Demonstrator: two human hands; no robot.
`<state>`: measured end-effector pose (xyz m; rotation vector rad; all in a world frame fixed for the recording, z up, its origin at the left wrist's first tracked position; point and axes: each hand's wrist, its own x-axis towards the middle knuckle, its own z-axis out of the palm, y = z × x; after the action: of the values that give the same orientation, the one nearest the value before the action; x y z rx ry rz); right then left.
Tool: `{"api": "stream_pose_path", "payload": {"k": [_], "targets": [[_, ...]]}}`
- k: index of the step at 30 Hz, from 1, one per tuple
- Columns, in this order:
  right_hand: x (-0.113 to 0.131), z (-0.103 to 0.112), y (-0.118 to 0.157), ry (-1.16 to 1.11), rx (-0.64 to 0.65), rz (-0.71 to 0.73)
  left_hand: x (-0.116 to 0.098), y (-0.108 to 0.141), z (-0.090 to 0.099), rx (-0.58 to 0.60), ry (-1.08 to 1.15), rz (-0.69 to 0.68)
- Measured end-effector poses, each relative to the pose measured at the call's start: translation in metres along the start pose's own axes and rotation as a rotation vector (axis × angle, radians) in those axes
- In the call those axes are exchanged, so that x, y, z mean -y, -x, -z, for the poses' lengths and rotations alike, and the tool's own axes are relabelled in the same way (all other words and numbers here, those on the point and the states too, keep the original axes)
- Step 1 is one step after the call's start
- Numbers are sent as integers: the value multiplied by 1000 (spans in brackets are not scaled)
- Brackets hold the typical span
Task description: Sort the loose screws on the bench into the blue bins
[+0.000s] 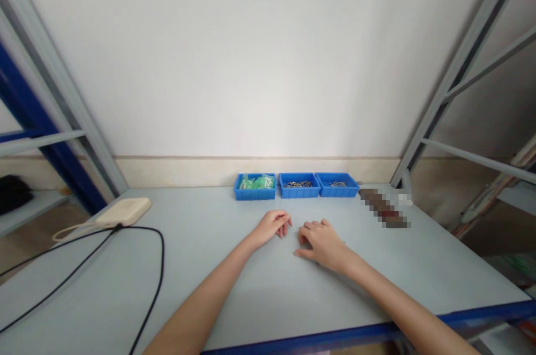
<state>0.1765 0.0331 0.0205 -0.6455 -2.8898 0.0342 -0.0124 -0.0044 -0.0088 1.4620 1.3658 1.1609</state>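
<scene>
Both hands are over the middle of the grey tabletop (251, 299), a short way apart. My left hand (272, 225) is turned partly sideways, its fingers loosely bent and slightly apart; I see nothing in it. Palm down, my right hand (324, 243) rests low over the table, the thumb spread away from the curled fingers, and no object shows in its grasp. Beyond the hands stand three blue bins: the left bin (255, 194) has green-and-white plastic packets (257, 182), the middle bin (299, 192) many small metal pieces, the right bin (338, 192) fewer thin metal pieces.
A cream-coloured box (124, 211) with a pale cord lies at the left, beside black cables (162, 257) looping over the table. Toward the right edge is a blurred-out brown item (383, 208). Metal frame posts (452, 81) flank both sides; a white wall (259, 65) closes the back.
</scene>
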Motion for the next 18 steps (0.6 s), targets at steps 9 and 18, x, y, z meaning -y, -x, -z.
{"api": "stream_pose_path", "payload": {"k": [9, 18], "targets": [[1, -15, -4, 149, -110, 1, -2, 1, -1, 1, -4, -8], [-16, -13, -38, 50, -224, 76, -4, 7, -1, 3, -46, -31]]}}
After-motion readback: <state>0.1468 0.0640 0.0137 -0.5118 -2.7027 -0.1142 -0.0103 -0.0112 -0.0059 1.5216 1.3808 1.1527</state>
